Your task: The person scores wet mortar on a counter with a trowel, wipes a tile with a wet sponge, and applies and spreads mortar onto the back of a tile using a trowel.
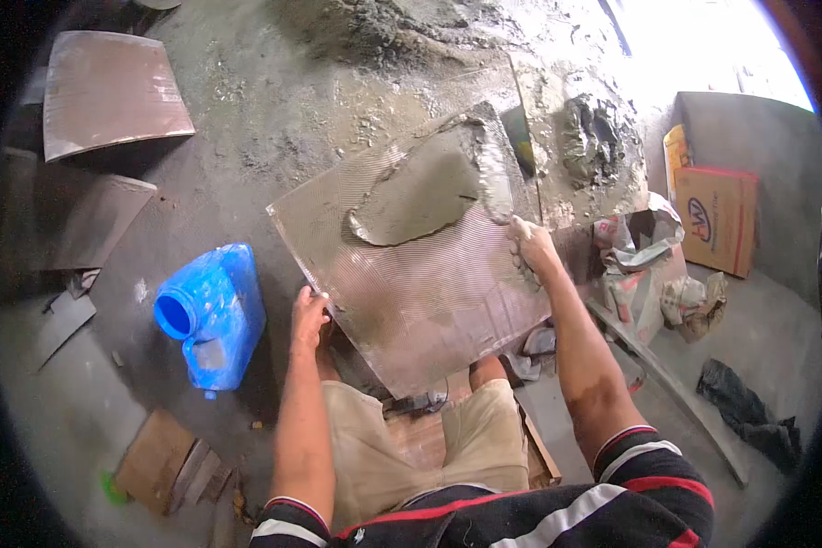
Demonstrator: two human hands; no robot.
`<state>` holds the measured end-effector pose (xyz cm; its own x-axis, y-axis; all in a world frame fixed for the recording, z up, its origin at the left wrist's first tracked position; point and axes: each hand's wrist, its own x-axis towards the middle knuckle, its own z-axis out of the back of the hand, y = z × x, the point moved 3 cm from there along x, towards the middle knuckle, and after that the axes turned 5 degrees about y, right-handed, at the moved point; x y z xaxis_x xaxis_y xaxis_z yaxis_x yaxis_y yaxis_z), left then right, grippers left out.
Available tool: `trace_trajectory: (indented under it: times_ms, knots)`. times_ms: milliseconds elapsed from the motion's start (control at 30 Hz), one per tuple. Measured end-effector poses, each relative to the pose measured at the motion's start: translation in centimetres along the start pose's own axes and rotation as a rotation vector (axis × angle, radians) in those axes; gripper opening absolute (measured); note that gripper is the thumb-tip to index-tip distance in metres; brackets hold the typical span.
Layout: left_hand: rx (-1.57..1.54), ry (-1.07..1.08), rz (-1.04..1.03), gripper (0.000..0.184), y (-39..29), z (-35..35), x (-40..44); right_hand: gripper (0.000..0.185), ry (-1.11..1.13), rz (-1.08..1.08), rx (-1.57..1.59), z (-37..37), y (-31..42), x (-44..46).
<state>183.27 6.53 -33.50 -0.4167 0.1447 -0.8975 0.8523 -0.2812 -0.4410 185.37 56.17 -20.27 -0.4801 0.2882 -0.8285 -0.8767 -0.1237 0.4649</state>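
Observation:
A large square tile lies tilted in front of my knees, its ribbed back facing up. Wet grey mortar covers its upper part in a thick smooth patch. My left hand grips the tile's left edge, fingers closed around it. Near the tile's right edge, my right hand is closed on what looks like a mortar-coated trowel. The trowel's narrow, smeared form lies along the right side of the mortar patch; its handle is hidden in my fingers.
A blue plastic jug stands left of the tile. Beyond the right hand, a board carries a mortar heap. A cardboard box, torn bag and wooden strip lie right. Other tiles sit upper left.

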Motion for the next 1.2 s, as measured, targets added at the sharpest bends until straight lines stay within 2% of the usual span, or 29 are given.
trace_trajectory:
  times_ms: [67, 133, 200, 300, 400, 467, 500, 533, 600, 633, 700, 767, 867, 1000, 1067, 1200]
  knots:
    - [-0.072, 0.013, -0.021, 0.029, 0.6, 0.0, -0.7, 0.045, -0.089, -0.081, 0.201, -0.9, -2.6, 0.9]
    - [-0.111, 0.094, -0.007, 0.036, 0.1, -0.6, -1.8, 0.043, -0.055, -0.153, 0.239, -3.9, -3.1, -0.3]
    - [-0.116, 0.077, 0.010, 0.040, -0.3, -0.8, -2.0, 0.040, -0.018, -0.204, 0.345, -8.7, -2.3, -2.4]
    - [-0.092, 0.111, -0.009, 0.043, 0.0, -0.5, -1.8, 0.039, 0.051, -0.207, 0.415, -15.8, -1.9, -3.1]
    - [-0.093, 0.122, -0.036, 0.043, 1.2, -0.1, -1.0, 0.039, 0.133, -0.110, 0.487, -22.3, -0.6, -2.6]
    - [-0.092, 0.118, -0.015, 0.044, 1.4, 0.2, -1.0, 0.037, 0.173, -0.018, 0.234, -25.5, -0.1, -2.5]
    - [-0.119, 0.108, -0.011, 0.042, 1.4, 0.3, -1.1, 0.037, 0.180, -0.019, 0.231, -26.9, -0.7, -2.0]
    - [-0.145, 0.099, -0.009, 0.040, 1.2, 0.2, -1.1, 0.037, 0.140, 0.090, -0.001, -28.1, -1.5, -0.9]
    - [-0.161, 0.072, -0.006, 0.039, 0.3, 0.3, -1.8, 0.037, 0.098, 0.198, -0.236, -30.1, -3.5, 0.9]
    - [-0.161, 0.090, 0.034, 0.039, 1.0, 0.5, -1.3, 0.038, 0.032, 0.397, -0.494, -30.9, -3.1, 1.0]
    - [-0.163, 0.113, 0.071, 0.039, 1.9, 0.8, -0.6, 0.040, -0.041, 0.597, -0.755, -30.9, -2.5, 0.5]
    - [-0.177, 0.158, 0.021, 0.043, 2.3, 0.8, -0.4, 0.041, 0.032, 0.312, -0.784, -28.8, 2.2, -2.8]
    - [-0.215, 0.192, -0.009, 0.046, 0.0, 0.3, -2.3, 0.041, 0.068, 0.401, -0.887, -23.8, 3.1, -2.8]
    - [-0.220, 0.178, -0.024, 0.049, 0.1, 0.3, -2.4, 0.041, -0.136, 0.383, -1.010, -15.0, 3.3, 1.7]
    - [-0.201, 0.187, 0.007, 0.053, -0.3, 0.3, -2.6, 0.042, -0.277, 0.345, -1.071, -10.6, 6.0, 2.0]
    - [-0.167, 0.184, -0.016, 0.054, 0.2, 0.2, -2.4, 0.045, -0.391, 0.240, -0.987, -4.2, 6.7, 3.5]
